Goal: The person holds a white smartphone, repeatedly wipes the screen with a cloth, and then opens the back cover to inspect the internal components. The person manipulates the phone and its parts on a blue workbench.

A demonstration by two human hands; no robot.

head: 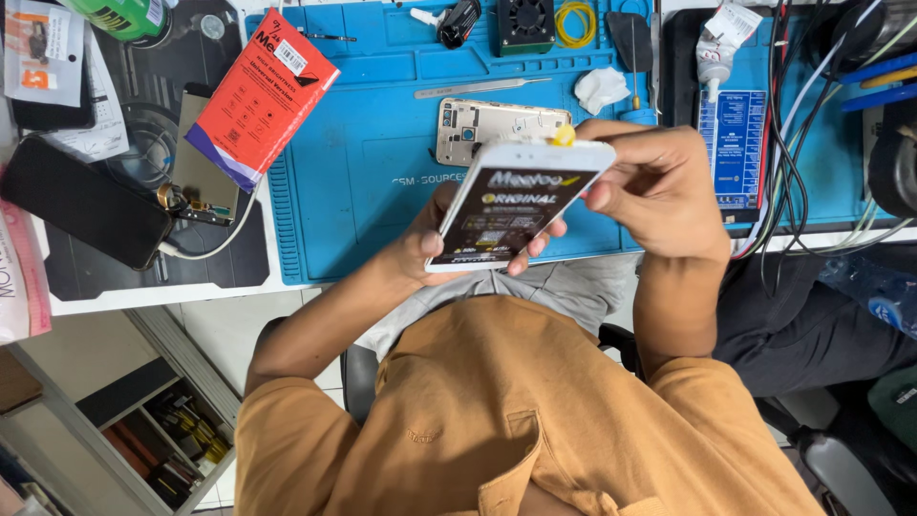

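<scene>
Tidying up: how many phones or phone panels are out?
4: white one held, gold frame on mat, black one far left, panel under red packet. Others possibly hidden.

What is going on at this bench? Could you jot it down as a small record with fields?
Left hand: holds white phone from beneath
Right hand: pinches the phone's top end, near a yellow tab
Surface: blue work mat
Behind the phone: gold phone frame, tweezers
Left of mat: red packet
</scene>
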